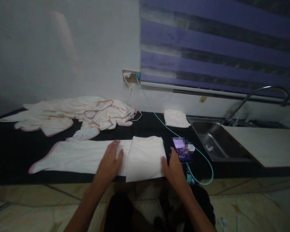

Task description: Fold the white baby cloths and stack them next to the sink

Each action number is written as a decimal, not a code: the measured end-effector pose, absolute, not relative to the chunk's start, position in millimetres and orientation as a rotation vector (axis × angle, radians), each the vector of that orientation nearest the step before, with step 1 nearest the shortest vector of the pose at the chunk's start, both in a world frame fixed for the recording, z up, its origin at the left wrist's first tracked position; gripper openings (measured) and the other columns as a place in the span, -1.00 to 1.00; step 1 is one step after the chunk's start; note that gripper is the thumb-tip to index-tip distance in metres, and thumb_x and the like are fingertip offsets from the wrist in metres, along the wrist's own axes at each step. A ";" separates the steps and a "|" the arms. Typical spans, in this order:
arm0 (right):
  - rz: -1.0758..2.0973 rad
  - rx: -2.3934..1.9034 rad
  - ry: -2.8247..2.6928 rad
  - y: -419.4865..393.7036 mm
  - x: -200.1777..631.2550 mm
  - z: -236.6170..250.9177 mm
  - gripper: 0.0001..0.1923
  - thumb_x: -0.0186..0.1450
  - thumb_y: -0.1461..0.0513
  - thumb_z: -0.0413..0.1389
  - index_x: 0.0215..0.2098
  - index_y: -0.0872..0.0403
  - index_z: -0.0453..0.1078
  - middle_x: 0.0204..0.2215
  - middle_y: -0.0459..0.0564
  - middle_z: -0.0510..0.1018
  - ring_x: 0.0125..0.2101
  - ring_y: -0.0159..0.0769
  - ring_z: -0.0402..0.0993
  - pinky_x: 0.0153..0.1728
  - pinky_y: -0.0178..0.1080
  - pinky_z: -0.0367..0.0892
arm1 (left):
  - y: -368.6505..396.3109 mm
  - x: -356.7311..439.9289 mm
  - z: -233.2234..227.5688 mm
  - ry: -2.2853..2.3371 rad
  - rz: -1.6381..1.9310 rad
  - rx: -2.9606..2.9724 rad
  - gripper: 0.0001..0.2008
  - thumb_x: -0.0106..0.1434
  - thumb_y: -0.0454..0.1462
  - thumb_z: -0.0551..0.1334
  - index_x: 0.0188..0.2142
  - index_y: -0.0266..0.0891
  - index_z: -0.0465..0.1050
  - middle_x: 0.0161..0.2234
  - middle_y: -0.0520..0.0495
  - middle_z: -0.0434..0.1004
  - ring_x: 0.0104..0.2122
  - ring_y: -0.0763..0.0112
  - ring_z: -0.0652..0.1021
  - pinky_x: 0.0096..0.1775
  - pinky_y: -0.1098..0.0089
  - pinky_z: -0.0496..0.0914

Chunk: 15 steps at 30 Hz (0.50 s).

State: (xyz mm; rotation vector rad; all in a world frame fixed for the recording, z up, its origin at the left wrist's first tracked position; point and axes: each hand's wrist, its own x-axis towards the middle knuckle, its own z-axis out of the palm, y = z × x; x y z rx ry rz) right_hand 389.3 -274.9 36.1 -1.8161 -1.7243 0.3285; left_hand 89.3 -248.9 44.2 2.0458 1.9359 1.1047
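Phone [181, 153]: screen blurred, unreadable. Sink [215, 141]: right part hidden under a pale board [263, 141]. Cloth pile [70, 114], far left: separate pieces indistinguishable. Both forearms cut off by the near edge.

- A black countertop [9, 151] runs along a pale wall.
- A heap of cream cloths with pink edging [72, 114] lies at the back left of the counter.
- 1 small folded white cloth [176, 118] sits near the wall, just left of the sink.
- A steel sink [216, 143] is set into the counter at right, with a curved tap [263, 91] above it.
- A pale board [268, 145] covers the sink's right part.
- A wall socket [131, 76] holds 2 plugs; a teal cable [159, 120] and a white cable [130, 88] hang from it.
- A purple striped blind [217, 45] covers the window.
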 end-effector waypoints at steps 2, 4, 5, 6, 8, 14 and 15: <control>0.453 -1.949 -1.720 -288.0 392.8 37.2 -0.30 0.48 0.07 -0.03 0.44 0.34 0.04 0.14 0.43 0.50 0.12 0.08 0.53 0.11 -0.03 0.39 | -242.4 131.2 64.4 1.682 0.944 2.088 -0.43 0.45 -0.06 -0.05 0.23 -0.35 0.40 0.18 -0.33 0.49 0.19 0.11 0.50 0.28 0.16 0.34; 0.529 -2.068 -1.750 -293.1 393.6 40.9 -0.38 0.48 0.05 0.00 0.36 0.29 0.18 0.07 0.39 0.56 0.06 0.09 0.57 0.04 -0.04 0.41 | -223.4 167.8 88.6 1.576 0.729 2.157 -0.47 0.46 -0.14 -0.06 0.28 -0.25 0.38 0.13 -0.28 0.56 0.12 0.11 0.56 0.22 0.13 0.38; 0.553 -2.111 -1.773 -293.1 393.3 43.6 -0.45 0.48 0.05 0.01 0.29 0.25 0.26 0.04 0.35 0.58 0.05 0.09 0.58 0.01 -0.05 0.41 | -210.2 184.4 100.2 1.537 0.621 2.229 -0.47 0.46 -0.17 -0.06 0.32 -0.22 0.36 0.11 -0.28 0.57 0.09 0.09 0.58 0.19 0.10 0.39; 0.570 -2.142 -1.800 -292.0 392.7 46.6 -0.53 0.48 0.06 0.03 0.20 0.22 0.34 0.01 0.32 0.60 0.04 0.08 0.59 -0.01 -0.07 0.41 | -195.6 200.0 110.3 1.471 0.481 2.304 -0.46 0.45 -0.19 -0.05 0.35 -0.20 0.32 0.11 -0.29 0.58 0.06 0.08 0.59 0.18 0.09 0.39; 0.582 -2.164 -1.855 -289.3 390.3 52.5 -0.65 0.47 0.08 0.05 0.04 0.16 0.41 -0.02 0.27 0.61 0.03 0.05 0.59 -0.03 -0.10 0.40 | -166.7 228.5 123.9 1.321 0.160 2.365 -0.46 0.41 -0.26 0.01 0.34 -0.19 0.36 0.05 -0.29 0.62 -0.04 0.15 0.63 0.15 0.15 0.40; 0.438 -2.158 -1.897 -296.1 379.3 58.0 -0.71 0.43 0.15 0.08 0.01 0.18 0.40 0.00 0.30 0.57 0.04 0.08 0.55 -0.05 -0.10 0.41 | -122.3 276.3 117.3 1.121 -0.388 2.199 -0.38 -0.03 -0.43 0.28 0.09 -0.22 0.60 -0.64 -0.03 0.50 -0.64 0.24 0.48 -0.41 0.28 0.46; 0.426 -2.149 -1.885 -298.1 378.4 56.7 -0.73 0.42 0.17 0.08 0.00 0.18 0.39 -0.02 0.30 0.58 0.04 0.08 0.55 -0.06 -0.09 0.41 | -120.8 278.0 114.0 1.118 -0.390 2.175 -0.45 -0.04 -0.41 0.29 0.00 -0.24 0.63 -0.65 -0.04 0.49 -0.65 0.23 0.48 -0.44 0.28 0.45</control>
